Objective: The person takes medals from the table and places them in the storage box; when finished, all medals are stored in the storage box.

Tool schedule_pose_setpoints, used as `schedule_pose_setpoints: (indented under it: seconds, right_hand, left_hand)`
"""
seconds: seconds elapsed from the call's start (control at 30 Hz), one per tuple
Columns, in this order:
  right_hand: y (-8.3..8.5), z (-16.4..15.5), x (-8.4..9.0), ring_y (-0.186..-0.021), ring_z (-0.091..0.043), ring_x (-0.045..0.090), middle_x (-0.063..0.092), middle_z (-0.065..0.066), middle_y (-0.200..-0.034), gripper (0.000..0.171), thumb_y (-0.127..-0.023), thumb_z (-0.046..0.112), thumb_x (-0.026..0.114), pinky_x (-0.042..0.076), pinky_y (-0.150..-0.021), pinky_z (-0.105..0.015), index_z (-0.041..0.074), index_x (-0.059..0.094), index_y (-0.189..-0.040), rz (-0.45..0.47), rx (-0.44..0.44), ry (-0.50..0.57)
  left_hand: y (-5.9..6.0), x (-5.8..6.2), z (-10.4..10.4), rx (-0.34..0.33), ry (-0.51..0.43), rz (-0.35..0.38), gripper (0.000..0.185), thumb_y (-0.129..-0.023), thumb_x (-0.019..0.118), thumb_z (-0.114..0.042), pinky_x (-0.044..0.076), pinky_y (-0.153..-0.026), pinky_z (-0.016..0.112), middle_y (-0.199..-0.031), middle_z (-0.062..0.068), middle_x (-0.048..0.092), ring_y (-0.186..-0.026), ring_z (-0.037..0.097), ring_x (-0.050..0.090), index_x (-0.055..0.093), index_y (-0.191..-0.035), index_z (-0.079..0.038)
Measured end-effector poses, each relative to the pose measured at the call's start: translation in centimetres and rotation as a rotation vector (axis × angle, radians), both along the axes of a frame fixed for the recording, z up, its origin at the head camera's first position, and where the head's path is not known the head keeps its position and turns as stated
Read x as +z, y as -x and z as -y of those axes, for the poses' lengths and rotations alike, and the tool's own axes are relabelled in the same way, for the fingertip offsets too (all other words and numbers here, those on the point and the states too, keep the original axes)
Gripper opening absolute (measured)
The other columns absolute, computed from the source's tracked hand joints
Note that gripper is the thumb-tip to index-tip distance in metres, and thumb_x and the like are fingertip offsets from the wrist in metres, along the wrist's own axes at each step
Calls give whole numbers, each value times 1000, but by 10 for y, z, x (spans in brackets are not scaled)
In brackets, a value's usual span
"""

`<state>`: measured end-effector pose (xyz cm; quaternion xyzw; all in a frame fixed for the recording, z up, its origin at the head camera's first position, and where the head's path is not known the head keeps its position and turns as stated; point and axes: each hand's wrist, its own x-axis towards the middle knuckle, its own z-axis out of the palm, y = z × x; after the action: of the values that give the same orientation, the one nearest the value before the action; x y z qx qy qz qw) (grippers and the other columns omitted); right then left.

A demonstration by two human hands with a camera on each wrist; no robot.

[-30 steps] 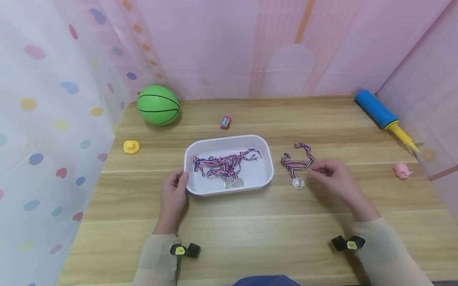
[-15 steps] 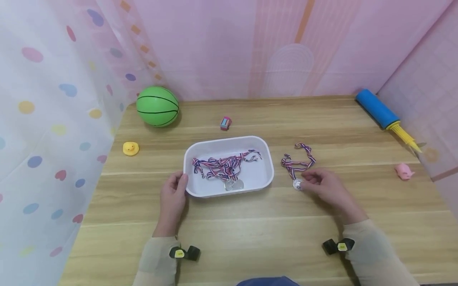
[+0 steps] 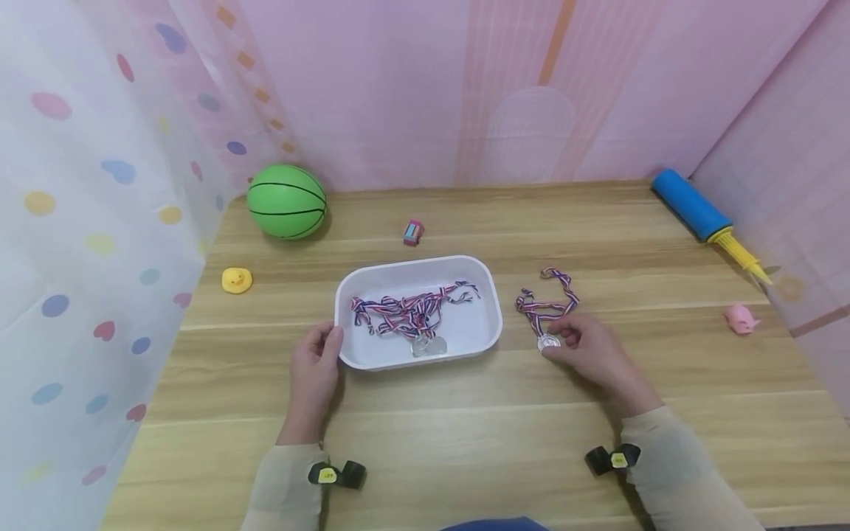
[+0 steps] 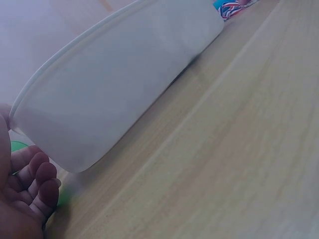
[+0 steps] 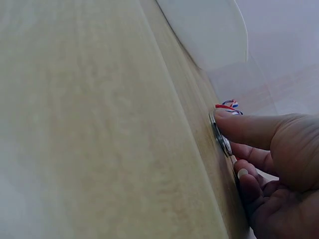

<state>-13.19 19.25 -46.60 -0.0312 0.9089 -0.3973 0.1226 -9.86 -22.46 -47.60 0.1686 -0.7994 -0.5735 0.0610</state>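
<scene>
In the head view my left hand (image 3: 315,372) holds the left end of a white plastic tray (image 3: 490,324), thumb over the rim and fingers curled outside. Tangled medals (image 3: 425,345) with red, white and blue ribbons (image 3: 405,313) lie inside it. To the right of the tray, my right hand (image 3: 591,354) pinches a silver medal (image 3: 547,342) by its edges, thumb at the near side and index finger across. That medal's ribbon (image 3: 571,295) trails loosely over the table behind. The right wrist view has the medal (image 5: 219,134) close at the tabletop, between thumb and fingers.
Behind the tray are a green ball (image 3: 287,203) and a small pink and blue block-like item (image 3: 413,233). A yellow rubber duck (image 3: 236,280) sits at the left. Toward the right lie a blue and yellow hand pump (image 3: 697,210) and a pink pig toy (image 3: 741,319).
My right hand has come left and down from beside the ribbon and taken the medal between thumb and fingers. The left hand keeps its hold on the tray.
</scene>
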Motion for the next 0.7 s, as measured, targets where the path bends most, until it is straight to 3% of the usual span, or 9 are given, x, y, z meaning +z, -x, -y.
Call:
schedule_pose_setpoints:
  seconds: [0.13, 0.37, 0.7]
  right_hand:
    - [-1, 1, -1, -85, -23, 51, 58, -9, -95, 33, -77, 21, 81, 43, -72, -33, 6, 68, -104, -3, -3, -13]
    - [-1, -2, -2, -83, -23, 51, 58, -9, -92, 35, -78, 22, 80, 43, -71, -33, 3, 65, -104, -5, -8, -29]
    - [0, -5, 1, -76, -22, 50, 58, -7, -83, 19, -84, 20, 74, 44, -66, -33, 6, 62, -92, 22, -38, 54]
  left_hand:
    - [-1, 0, 0, 5, 8, -3, 45, -98, 51, -40, 47, -86, 18, -116, 13, 63, -104, 17, 56, 60, -121, -1]
    - [-1, 1, 0, -6, -1, 25, 48, -98, 50, -44, 47, -95, 33, -119, 11, 61, -107, 19, 55, 58, -123, -3]
    - [-1, 2, 0, -6, -9, 35, 51, -97, 49, -47, 45, -99, 35, -120, 9, 61, -110, 19, 54, 57, -125, -5]
